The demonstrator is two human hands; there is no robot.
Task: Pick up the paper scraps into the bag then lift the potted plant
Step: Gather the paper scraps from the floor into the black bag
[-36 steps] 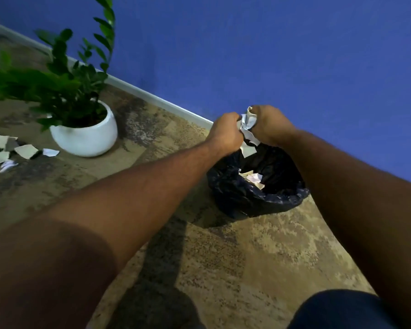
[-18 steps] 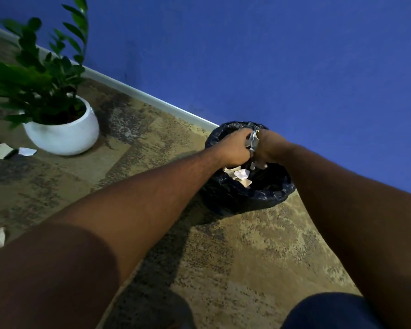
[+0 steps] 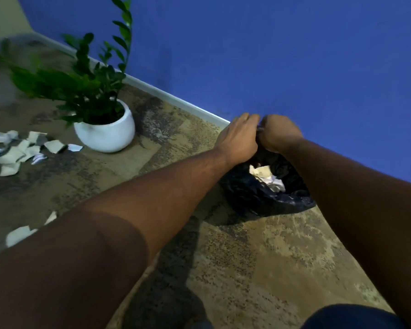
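Note:
A black plastic bag (image 3: pixel 254 198) sits on the carpet by the blue wall, with crumpled paper scraps (image 3: pixel 268 178) lying inside it. Both hands hover at its far rim. My left hand (image 3: pixel 239 136) is palm down with the fingers stretched out and no paper in it. My right hand (image 3: pixel 279 134) is curled into a fist, and dark bag plastic shows at its fingers. The potted plant (image 3: pixel 107 134), green leaves in a round white pot, stands to the left. More paper scraps (image 3: pixel 17 150) lie scattered left of the pot, and two more scraps (image 3: pixel 22 233) beside my left forearm.
A white baseboard (image 3: pixel 176 100) runs along the foot of the blue wall behind the pot and bag. The patterned brown carpet (image 3: pixel 259 269) spreads in front of me. My knee in dark cloth (image 3: pixel 351 317) shows at the bottom right.
The scraps held between my hands have dropped into the bag. My hands rose from inside the bag to its far rim, and the view swung left, bringing more floor scraps into view.

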